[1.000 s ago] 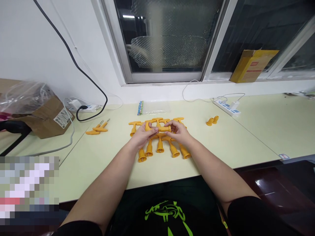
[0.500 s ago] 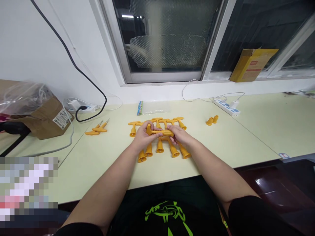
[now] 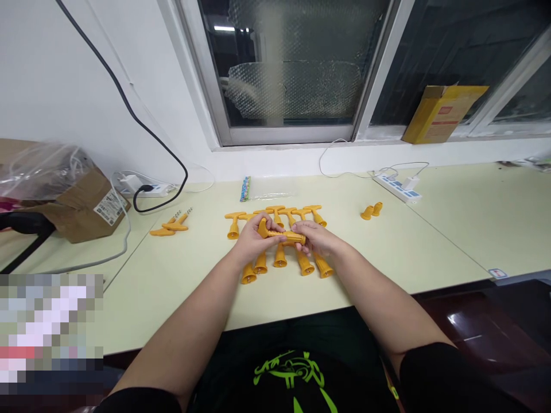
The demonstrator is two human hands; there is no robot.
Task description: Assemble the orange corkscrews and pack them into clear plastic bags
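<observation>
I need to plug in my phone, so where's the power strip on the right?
In the head view, the right-hand power strip lies behind the two loose yellow sleeves.

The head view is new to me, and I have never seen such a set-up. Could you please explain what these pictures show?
There is no machine here: a person works with two bare hands. Every picture comes from one camera worn on the head, looking forward and down. The left hand holds a yellow T-shaped handle; the right hand holds a yellow sleeve in line with it. Around them on the table lie similar yellow pieces. To the left are two handles with metal spirals; to the right, two loose sleeves.
</observation>
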